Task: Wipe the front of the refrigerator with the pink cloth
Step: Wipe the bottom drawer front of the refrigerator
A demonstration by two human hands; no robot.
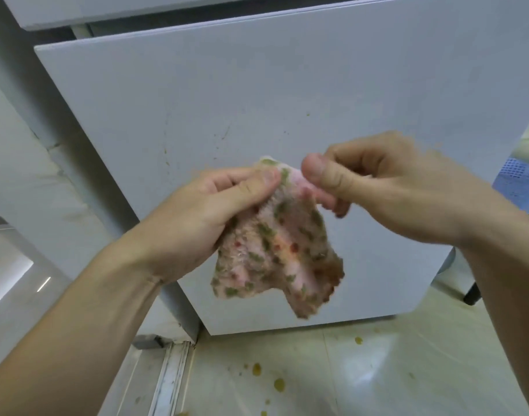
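The pink cloth, soiled with green, red and brown smears, hangs in the air in front of the refrigerator's white lower door. My left hand pinches its upper left edge between thumb and fingers. My right hand grips the top edge just to the right, thumb pressed on the cloth. The cloth does not touch the door. Small greenish and brown specks dot the door above and left of the hands.
Pale floor tiles below carry yellow-brown drips. A white wall or cabinet side stands on the left, with a metal threshold strip at its foot. A blue perforated object shows at the right edge.
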